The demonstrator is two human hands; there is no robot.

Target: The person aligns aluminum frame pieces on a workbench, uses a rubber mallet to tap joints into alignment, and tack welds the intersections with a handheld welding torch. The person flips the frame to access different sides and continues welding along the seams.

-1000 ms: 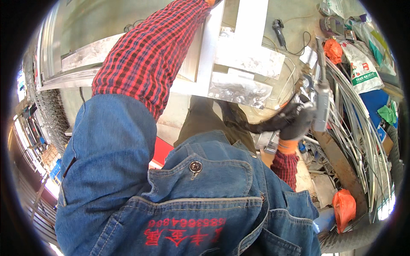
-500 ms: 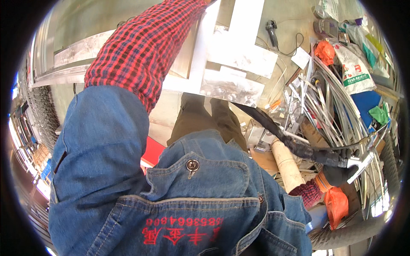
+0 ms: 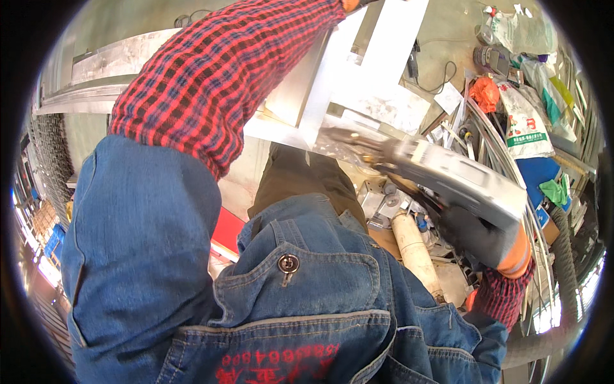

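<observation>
My right hand [image 3: 480, 233], in a dark glove with an orange cuff, is closed around a handheld welding gun [image 3: 470, 173]. The gun has a silver, boxy body and a brass-coloured nozzle end, blurred by motion. Its tip points left, over the near edge of a bright metal frame [image 3: 377, 83] in front of me. The fingers of this hand are partly hidden behind the gun. My left arm reaches forward across the frame. Only the orange cuff and a bit of the glove of my left hand [image 3: 352, 5] show at the top edge, so its fingers are out of sight.
At right lies a heap of thin metal strips [image 3: 511, 185], with plastic bags [image 3: 524, 121] behind it. An angle grinder [image 3: 412, 64] with a cord lies on the floor. A pale cylinder [image 3: 416, 249] lies near my right leg, beside small metal parts [image 3: 387, 201].
My right hand has swung in from the far right toward the frame, bringing the welding gun with it. My left arm has shifted slightly right at the top.
</observation>
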